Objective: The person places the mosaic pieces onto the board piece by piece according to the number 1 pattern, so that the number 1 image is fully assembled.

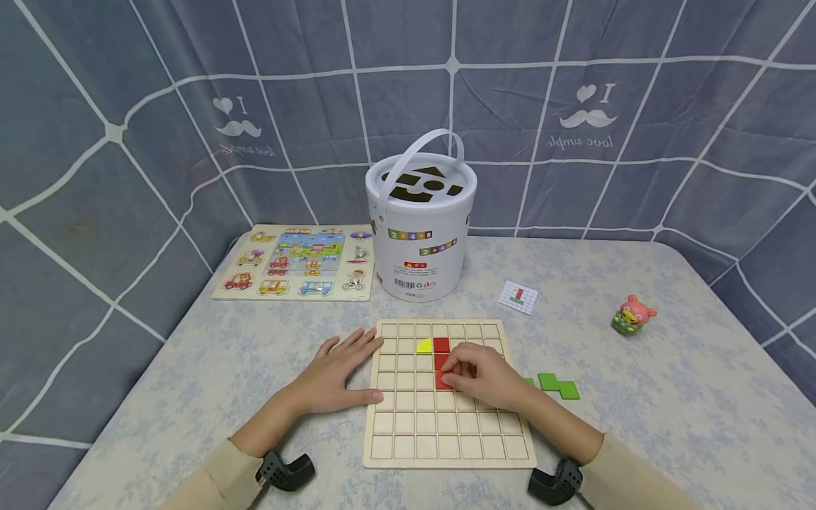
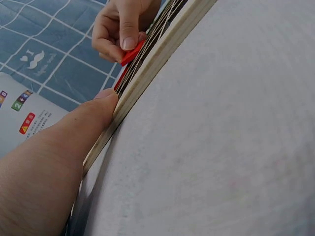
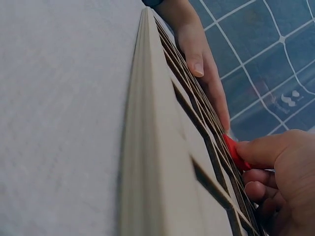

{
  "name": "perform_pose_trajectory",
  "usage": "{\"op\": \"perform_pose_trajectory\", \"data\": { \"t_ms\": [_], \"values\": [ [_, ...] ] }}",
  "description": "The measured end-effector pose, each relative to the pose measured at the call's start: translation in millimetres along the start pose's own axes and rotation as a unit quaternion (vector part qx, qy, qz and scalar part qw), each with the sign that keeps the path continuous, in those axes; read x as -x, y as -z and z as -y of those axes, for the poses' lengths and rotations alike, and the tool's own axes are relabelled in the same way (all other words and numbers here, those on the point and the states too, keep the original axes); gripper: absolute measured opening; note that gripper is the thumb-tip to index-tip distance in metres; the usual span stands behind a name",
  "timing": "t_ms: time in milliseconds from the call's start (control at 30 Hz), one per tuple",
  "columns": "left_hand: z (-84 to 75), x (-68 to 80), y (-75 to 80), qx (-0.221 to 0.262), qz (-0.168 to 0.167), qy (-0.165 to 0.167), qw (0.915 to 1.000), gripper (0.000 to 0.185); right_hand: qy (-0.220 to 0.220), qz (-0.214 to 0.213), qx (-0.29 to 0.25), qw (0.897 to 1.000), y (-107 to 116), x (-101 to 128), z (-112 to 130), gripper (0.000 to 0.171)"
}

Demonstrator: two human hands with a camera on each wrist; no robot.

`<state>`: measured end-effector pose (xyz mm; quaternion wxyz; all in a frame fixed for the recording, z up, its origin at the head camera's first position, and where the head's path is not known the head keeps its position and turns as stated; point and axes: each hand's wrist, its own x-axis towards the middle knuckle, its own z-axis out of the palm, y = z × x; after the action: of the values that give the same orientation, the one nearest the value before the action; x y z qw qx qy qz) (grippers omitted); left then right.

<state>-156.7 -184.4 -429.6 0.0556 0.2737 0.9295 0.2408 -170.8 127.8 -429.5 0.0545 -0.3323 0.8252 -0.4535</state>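
A wooden grid board lies in front of me in the head view. My left hand rests at its left edge, fingers spread and straight, thumb on the rim. Over the middle of the grid, my right hand pinches a red square tile between thumb and fingers; the left wrist view shows that tile tilted in its cell. Directly above it in the same column sit two more red tiles, the top one beside a yellow quarter-circle tile. Green square tiles lie right of the board, one partly hidden by my right arm.
Behind the board stands a white bucket with shape holes in its lid. A vehicle picture puzzle lies back left. Right of the bucket is a small pattern card with a red and green figure, and farther right a pink-headed toy.
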Motion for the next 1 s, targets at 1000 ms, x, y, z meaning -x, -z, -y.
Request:
{"op": "perform_pose_trajectory", "data": {
  "t_ms": [1000],
  "values": [
    [-0.8,1.7,0.0,-0.004,-0.013,-0.015,0.9998,0.089,0.030,-0.002,0.032,0.999,1.3,1.2,0.8,0.008]
  ]
}}
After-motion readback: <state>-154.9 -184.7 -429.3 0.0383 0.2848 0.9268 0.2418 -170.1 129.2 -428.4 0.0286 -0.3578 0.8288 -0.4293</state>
